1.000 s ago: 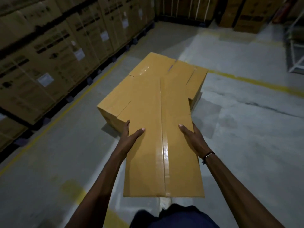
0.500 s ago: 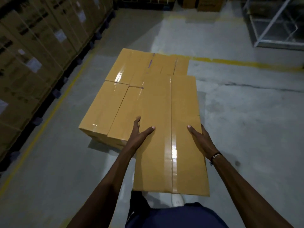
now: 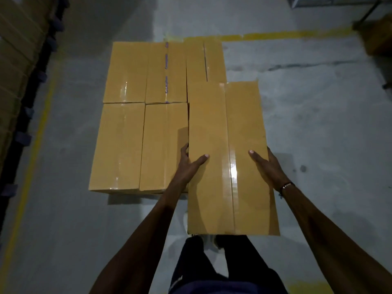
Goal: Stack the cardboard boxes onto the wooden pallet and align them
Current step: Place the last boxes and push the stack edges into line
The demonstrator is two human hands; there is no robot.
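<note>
**Sixth box held above the open corner of the layer**

The left hand [image 3: 187,164] and the right hand [image 3: 268,166] clamp a long taped cardboard box [image 3: 229,158] between them, one on each long side. Each thumb lies flat across the top face and the fingers wrap down over the side edge; how far they reach underneath is hidden. A beaded bracelet [image 3: 286,186] sits on the right wrist. The carried box runs lengthwise away from the person, its near end above their legs and its far end overlapping the stack.

The stack [image 3: 148,115] lies on the grey concrete floor [image 3: 318,124] straight ahead. Its top layer shows five boxes: three in the far row, and two in the near row, at the left and the middle. The near right slot of that layer appears vacant, and the carried box hangs above it, just beside the middle near box [image 3: 163,145], which the left hand is close against. The wooden pallet cannot be seen; the boxes cover whatever they rest on.

Judging by this, the layer is nearly finished. What remains is to lower this box into the near right slot, push it forward against the far right box [image 3: 204,60] and sideways against its neighbour, then square the edges. Whether further layers are meant to follow cannot be told.

To the left of the stack, beyond a yellow floor line [image 3: 36,132], stands a wall of larger stacked cartons [image 3: 14,49].
</note>
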